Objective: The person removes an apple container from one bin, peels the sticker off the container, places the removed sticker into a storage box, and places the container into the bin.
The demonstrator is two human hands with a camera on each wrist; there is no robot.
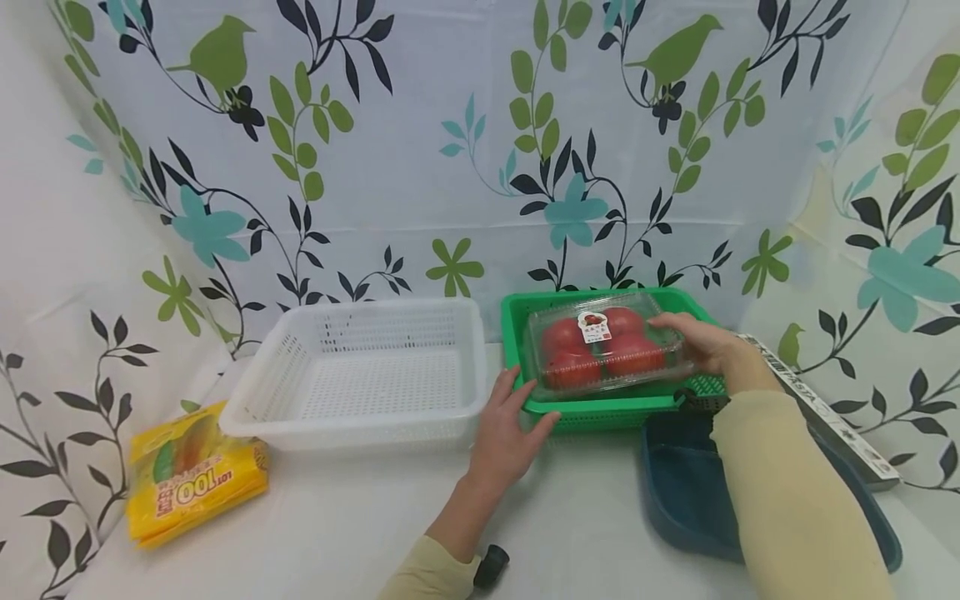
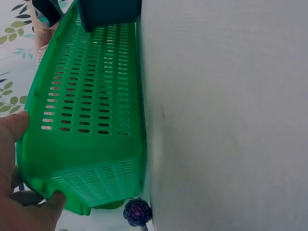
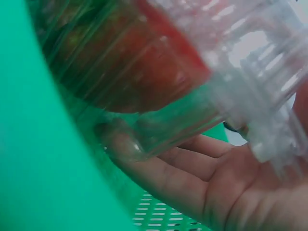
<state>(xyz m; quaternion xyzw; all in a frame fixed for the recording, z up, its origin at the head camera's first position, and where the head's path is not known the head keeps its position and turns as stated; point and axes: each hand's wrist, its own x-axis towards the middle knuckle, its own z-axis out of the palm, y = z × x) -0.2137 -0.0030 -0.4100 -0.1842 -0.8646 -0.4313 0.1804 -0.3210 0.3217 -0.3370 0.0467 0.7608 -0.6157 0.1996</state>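
A clear plastic box of tomatoes [image 1: 573, 346] with a white label tilts in the green basket [image 1: 592, 412], its right end raised. My right hand [image 1: 699, 340] grips that right end; in the right wrist view its fingers [image 3: 163, 180] reach under the clear plastic, beside a tomato [image 3: 130, 67]. At the basket's front left corner, my left hand [image 1: 506, 433] touches the rim with spread fingers. The left wrist view shows the basket's slotted side [image 2: 86, 103] and my left hand [image 2: 24, 207] at its corner.
A white basket [image 1: 375, 431] stands left of the green one. A yellow plastic packet [image 1: 197, 492] lies at the far left. Under my right forearm sits a dark blue tray [image 1: 682, 500], with a long dark box [image 1: 832, 417] along its right. A patterned cloth hangs behind.
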